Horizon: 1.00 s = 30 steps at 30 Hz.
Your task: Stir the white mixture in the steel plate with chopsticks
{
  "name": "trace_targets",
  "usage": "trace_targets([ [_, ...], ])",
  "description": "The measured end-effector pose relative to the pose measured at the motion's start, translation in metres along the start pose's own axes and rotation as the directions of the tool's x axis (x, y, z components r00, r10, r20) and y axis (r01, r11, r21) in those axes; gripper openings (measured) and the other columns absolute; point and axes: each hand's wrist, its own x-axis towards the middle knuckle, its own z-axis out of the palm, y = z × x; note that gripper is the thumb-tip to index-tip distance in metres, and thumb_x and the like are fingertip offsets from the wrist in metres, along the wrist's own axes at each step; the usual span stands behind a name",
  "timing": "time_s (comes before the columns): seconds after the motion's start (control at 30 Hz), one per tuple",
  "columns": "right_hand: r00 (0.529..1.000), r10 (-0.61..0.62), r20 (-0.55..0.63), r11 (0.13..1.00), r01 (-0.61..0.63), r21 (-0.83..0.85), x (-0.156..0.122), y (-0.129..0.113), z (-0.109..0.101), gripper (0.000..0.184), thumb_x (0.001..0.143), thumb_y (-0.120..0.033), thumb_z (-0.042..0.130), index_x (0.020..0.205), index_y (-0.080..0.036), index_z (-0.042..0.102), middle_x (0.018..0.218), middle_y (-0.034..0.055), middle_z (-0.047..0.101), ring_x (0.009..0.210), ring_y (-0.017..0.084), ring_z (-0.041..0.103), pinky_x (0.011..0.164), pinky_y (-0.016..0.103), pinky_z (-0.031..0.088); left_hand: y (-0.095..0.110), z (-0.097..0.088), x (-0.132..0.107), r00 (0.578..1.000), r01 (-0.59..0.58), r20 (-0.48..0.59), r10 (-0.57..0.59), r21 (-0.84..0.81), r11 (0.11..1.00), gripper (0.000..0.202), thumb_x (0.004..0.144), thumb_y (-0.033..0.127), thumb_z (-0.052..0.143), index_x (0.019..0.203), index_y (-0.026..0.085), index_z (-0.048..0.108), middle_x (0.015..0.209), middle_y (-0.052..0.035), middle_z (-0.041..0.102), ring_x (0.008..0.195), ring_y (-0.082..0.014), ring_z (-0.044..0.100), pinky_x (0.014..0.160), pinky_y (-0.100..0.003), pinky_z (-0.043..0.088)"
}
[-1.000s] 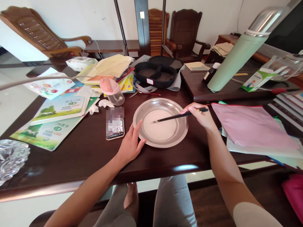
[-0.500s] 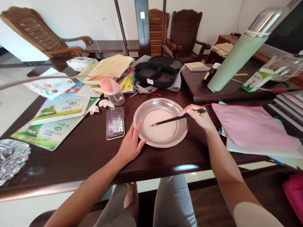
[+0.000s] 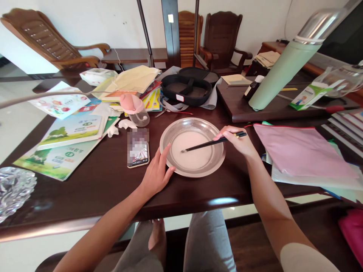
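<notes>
Pinched black chopsticks (image 3: 210,143) in the closed fingers of the right hand (image 3: 238,141), tips dipped into pale, thin liquid (image 3: 195,156) pooled in a shallow metal plate (image 3: 220,158). Braced the plate's near-left rim with the left hand (image 3: 155,173), spread flat and gripping nothing. Sat on a dark wooden table (image 3: 107,185) near its front edge, a phone (image 3: 138,149) just beside the left hand and a pink folder (image 3: 297,151) to the right. Judged at risk of slopping: shallow rim, loose brace, a brisk stroke enough to wet phone or folder.
</notes>
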Motion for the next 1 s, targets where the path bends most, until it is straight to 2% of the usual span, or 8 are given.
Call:
trace_targets([
  [0.17,0.956,0.025,-0.293,1.000,-0.027,-0.003,0.001,0.005,-0.014,0.037,0.086,-0.063,0.071,0.076,-0.028,0.076,0.072,0.0009,0.079,0.076,0.026,0.078,0.083,0.043,0.061,0.000,0.000,0.000,1.000,0.002,0.009,-0.002,-0.003,1.000,0.072,0.107,0.055,0.033,0.166,0.017,0.018,0.165,-0.0237,0.037,0.156,-0.0356,0.035,0.122,-0.054,0.038],
  [0.23,0.941,0.056,-0.333,0.998,-0.042,0.048,0.001,0.012,-0.021,0.038,0.086,-0.064,0.071,0.072,-0.028,0.074,0.063,-0.0002,0.075,0.065,0.024,0.076,0.078,0.042,0.062,0.000,0.000,0.000,1.000,0.003,0.008,-0.003,0.001,1.000,0.072,0.107,0.055,0.033,0.166,0.017,0.018,0.165,-0.0242,0.036,0.156,-0.0356,0.035,0.122,-0.054,0.038],
  [0.33,0.971,0.077,-0.225,0.994,-0.055,0.099,-0.001,0.014,-0.020,0.038,0.087,-0.062,0.071,0.072,-0.027,0.074,0.062,-0.0003,0.075,0.061,0.022,0.074,0.074,0.040,0.062,-0.001,0.000,-0.001,1.000,0.006,0.011,-0.006,0.004,1.000,0.072,0.107,0.054,0.033,0.166,0.016,0.018,0.164,-0.0246,0.036,0.155,-0.0357,0.036,0.122,-0.053,0.038],
  [0.5,1.000,0.021,0.010,0.999,-0.021,0.042,0.000,-0.001,0.000,0.037,0.088,-0.062,0.069,0.077,-0.029,0.080,0.076,0.0016,0.081,0.077,0.025,0.079,0.079,0.040,0.062,0.000,-0.001,0.000,1.000,0.020,0.018,-0.021,0.005,1.000,0.072,0.107,0.056,0.032,0.166,0.017,0.019,0.165,-0.0240,0.037,0.155,-0.0362,0.036,0.121,-0.054,0.038],
  [0.63,0.992,-0.004,-0.128,1.000,0.000,-0.029,0.002,-0.002,-0.003,0.033,0.087,-0.060,0.071,0.076,-0.030,0.079,0.078,0.0014,0.081,0.083,0.027,0.079,0.085,0.042,0.061,0.001,-0.001,0.000,1.000,0.019,0.017,-0.019,0.005,1.000,0.072,0.107,0.056,0.033,0.166,0.018,0.019,0.165,-0.0236,0.037,0.155,-0.0357,0.037,0.121,-0.054,0.039],
  [0.77,0.947,0.034,-0.319,0.999,-0.021,0.044,0.000,0.010,-0.019,0.035,0.089,-0.058,0.070,0.072,-0.028,0.075,0.065,0.0001,0.076,0.066,0.023,0.075,0.077,0.041,0.060,0.000,-0.001,-0.001,1.000,0.026,0.012,-0.026,-0.001,1.000,0.073,0.106,0.057,0.033,0.166,0.018,0.020,0.164,-0.0234,0.037,0.155,-0.0355,0.038,0.121,-0.053,0.039],
  [0.87,0.959,0.057,-0.276,0.994,-0.030,0.103,-0.001,0.015,-0.021,0.038,0.090,-0.059,0.069,0.069,-0.027,0.073,0.058,-0.0003,0.072,0.057,0.022,0.071,0.070,0.039,0.059,-0.001,0.000,-0.001,0.999,0.028,0.016,-0.028,-0.005,1.000,0.073,0.106,0.058,0.032,0.166,0.018,0.019,0.164,-0.0234,0.037,0.156,-0.0353,0.036,0.122,-0.053,0.038],
  [1.0,0.997,0.043,-0.069,0.996,-0.038,0.084,-0.001,0.006,-0.005,0.037,0.090,-0.060,0.068,0.074,-0.028,0.078,0.067,0.0006,0.077,0.066,0.023,0.076,0.072,0.039,0.061,0.000,-0.001,-0.001,1.000,0.025,0.014,-0.025,-0.008,1.000,0.073,0.106,0.058,0.031,0.166,0.017,0.020,0.163,-0.0247,0.037,0.155,-0.0357,0.037,0.121,-0.053,0.038],
])
